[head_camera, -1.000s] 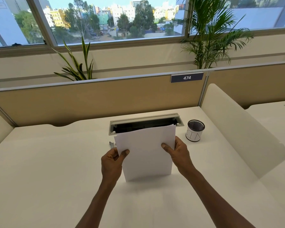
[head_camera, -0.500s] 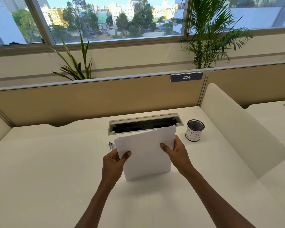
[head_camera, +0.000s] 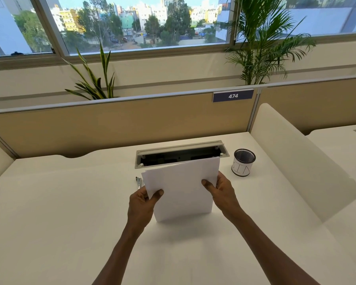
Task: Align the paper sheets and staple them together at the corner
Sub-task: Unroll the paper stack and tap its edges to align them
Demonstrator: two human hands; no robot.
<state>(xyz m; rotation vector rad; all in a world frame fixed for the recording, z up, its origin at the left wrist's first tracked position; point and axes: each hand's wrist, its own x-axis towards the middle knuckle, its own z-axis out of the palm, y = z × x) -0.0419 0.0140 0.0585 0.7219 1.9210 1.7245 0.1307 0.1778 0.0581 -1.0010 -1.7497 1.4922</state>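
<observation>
The thin stack of white paper sheets (head_camera: 183, 190) stands on its bottom edge on the cream surface (head_camera: 60, 223), near the middle, and now leans with its top edge skewed, where a second ago it stood squarer. The left hand (head_camera: 141, 204) and right hand (head_camera: 222, 191) each pinch a side edge, so squaring goes on. Just left, a slim metal object (head_camera: 138, 182), perhaps the stapler, lies half hidden. A black mesh cup (head_camera: 243, 162) sits far right.

Both bare forearms reach forward — the left hand (head_camera: 142, 204) in a closed grip, thumb in front, the right hand (head_camera: 221, 189) likewise pinching, thumb forward, 2 wrists held level, well apart.
</observation>
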